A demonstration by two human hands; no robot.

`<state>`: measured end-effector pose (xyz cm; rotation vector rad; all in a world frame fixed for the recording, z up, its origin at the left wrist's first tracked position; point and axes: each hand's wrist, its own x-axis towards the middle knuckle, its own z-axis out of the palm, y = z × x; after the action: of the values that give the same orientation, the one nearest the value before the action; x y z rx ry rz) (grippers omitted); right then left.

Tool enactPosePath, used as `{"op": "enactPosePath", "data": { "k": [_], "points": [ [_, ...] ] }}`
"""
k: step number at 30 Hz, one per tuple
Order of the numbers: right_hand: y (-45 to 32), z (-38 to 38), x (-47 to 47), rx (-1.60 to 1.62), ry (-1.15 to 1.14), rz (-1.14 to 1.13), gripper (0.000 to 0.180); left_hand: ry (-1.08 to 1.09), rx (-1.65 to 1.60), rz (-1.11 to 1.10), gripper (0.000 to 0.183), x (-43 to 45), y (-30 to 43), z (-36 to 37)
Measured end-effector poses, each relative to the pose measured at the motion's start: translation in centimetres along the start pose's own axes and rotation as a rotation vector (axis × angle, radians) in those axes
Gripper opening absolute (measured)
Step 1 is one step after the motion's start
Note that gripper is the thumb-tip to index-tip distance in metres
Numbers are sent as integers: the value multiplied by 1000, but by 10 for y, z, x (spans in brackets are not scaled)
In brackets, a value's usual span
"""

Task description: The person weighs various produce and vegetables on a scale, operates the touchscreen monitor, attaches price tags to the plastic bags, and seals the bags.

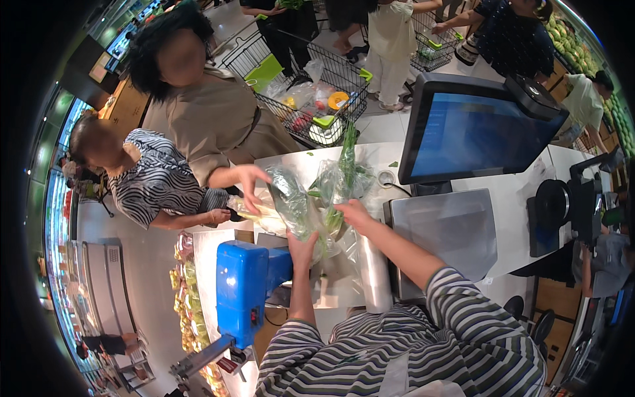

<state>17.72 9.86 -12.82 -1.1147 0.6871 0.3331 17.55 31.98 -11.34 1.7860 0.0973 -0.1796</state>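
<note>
My left hand (301,246) grips the lower end of a clear plastic bag of dark green vegetables (289,196), tilted over the counter. A customer's open hand (252,186) reaches to its upper left side. My right hand (355,216) is at a second clear bag of long green stalks (348,159), fingers curled and pointing left. Whether they pinch this bag is hidden. Left of the held bag lies a bag of pale stalks (262,213). A roll of clear plastic bags (374,270) stands below my right forearm.
A blue machine (241,293) stands left of my left forearm. On the right are a weighing scale's metal plate (444,231) and a screen (478,136). Across the white counter (322,155), two customers face me beside a loaded wire shopping cart (302,94). A cable (399,188) crosses the counter.
</note>
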Motion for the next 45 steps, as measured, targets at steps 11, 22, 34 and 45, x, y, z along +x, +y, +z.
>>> {"op": "enactPosePath", "data": {
  "k": [11,22,34,45],
  "points": [
    [-1,46,14,-370,610,18,80,-22,234,54,87,37,-5,12],
    [-38,-3,-144,-173,-53,-458,79,-29,418,-57,95,39,-10,23],
    [-3,-166,-290,81,-203,-121,68,65,467,370,59,-50,56,50],
    [-22,-301,-311,-615,-337,-232,46,-680,721,1413,59,-178,155,218]
  ]
}}
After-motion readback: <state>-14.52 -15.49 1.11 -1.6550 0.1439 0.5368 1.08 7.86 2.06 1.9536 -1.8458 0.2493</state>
